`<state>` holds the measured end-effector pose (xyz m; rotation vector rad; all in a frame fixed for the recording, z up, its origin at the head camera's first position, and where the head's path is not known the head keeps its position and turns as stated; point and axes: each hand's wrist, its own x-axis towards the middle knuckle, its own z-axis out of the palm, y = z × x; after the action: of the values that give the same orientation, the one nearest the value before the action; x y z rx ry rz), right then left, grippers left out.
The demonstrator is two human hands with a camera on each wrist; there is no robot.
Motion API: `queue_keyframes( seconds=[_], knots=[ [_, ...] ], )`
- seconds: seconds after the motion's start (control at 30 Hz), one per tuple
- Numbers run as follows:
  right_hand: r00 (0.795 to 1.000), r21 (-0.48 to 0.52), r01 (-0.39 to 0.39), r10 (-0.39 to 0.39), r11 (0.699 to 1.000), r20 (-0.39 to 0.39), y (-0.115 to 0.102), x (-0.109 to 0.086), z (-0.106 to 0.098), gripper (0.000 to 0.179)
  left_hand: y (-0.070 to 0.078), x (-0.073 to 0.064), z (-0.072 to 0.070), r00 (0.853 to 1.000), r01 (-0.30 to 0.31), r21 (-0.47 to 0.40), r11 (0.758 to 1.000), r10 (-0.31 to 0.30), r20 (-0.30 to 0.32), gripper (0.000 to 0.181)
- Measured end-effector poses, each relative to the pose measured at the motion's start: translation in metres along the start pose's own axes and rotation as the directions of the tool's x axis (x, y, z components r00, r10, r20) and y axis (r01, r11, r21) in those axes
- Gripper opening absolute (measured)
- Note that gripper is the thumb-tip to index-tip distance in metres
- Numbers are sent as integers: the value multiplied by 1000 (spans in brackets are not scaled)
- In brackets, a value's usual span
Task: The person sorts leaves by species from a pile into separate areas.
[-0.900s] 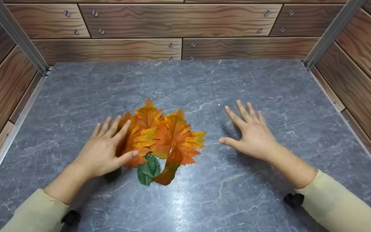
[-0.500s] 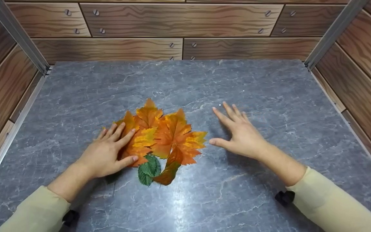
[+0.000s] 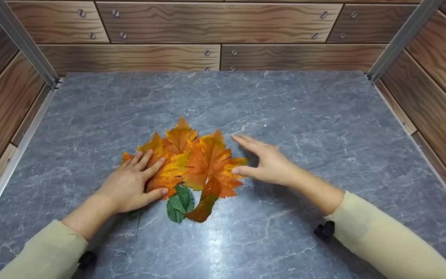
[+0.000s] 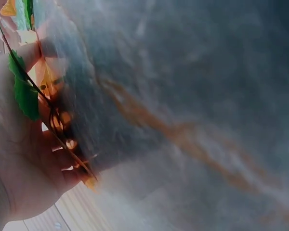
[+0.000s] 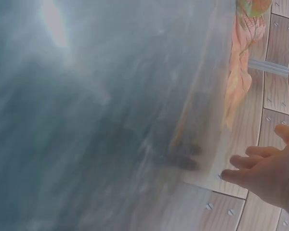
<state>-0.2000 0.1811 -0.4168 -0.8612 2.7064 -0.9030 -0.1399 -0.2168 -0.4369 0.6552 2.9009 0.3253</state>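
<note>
A cluster of artificial autumn leaves (image 3: 209,164), orange and yellow, lies near the middle of the marbled table. At its front edge are a green leaf (image 3: 180,203) and a curled brownish-orange leaf (image 3: 203,207). My left hand (image 3: 130,182) rests on the left part of the cluster, fingers fairly straight and spread. The left wrist view shows a thin dark stem (image 4: 50,103) and a green leaf (image 4: 24,89) under the palm. My right hand (image 3: 267,161) hovers at the cluster's right edge, with its thumb overlapping the rightmost leaf in the head view; its fingers are loosely extended and hold nothing.
The grey marbled table (image 3: 304,100) spreads around the leaves. Wood-plank-patterned walls (image 3: 161,23) enclose it at the back and both sides, with metal posts (image 3: 401,42) at the far corners. A tiny white speck (image 3: 265,125) lies beyond the right hand.
My right hand has moved left from the bare table to the leaves' right edge, turning more sideways. My left hand has shifted slightly right and nearer, uncovering leaf tips on the left.
</note>
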Motion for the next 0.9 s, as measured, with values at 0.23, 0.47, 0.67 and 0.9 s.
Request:
queue_keyframes(
  seconds=[0.23, 0.47, 0.67, 0.9],
  knots=[
    [1000, 39, -4, 5, 999, -3, -1, 13, 10, 93, 2, 1, 2, 1000, -10, 29, 1000, 11, -12, 86],
    [998, 70, -49, 46, 996, 37, -1, 20, 18, 98, 3, 1, 2, 1000, -17, 46, 999, 18, -18, 86],
    [992, 31, -89, 86, 996, 96, -2, 25, 24, 108, 2, 1, 1, 1000, -17, 55, 998, 18, -17, 86],
    [992, 2, -73, 73, 997, 103, -2, 27, 27, 104, 1, 0, 2, 1000, -14, 58, 998, 14, -9, 86]
  ],
)
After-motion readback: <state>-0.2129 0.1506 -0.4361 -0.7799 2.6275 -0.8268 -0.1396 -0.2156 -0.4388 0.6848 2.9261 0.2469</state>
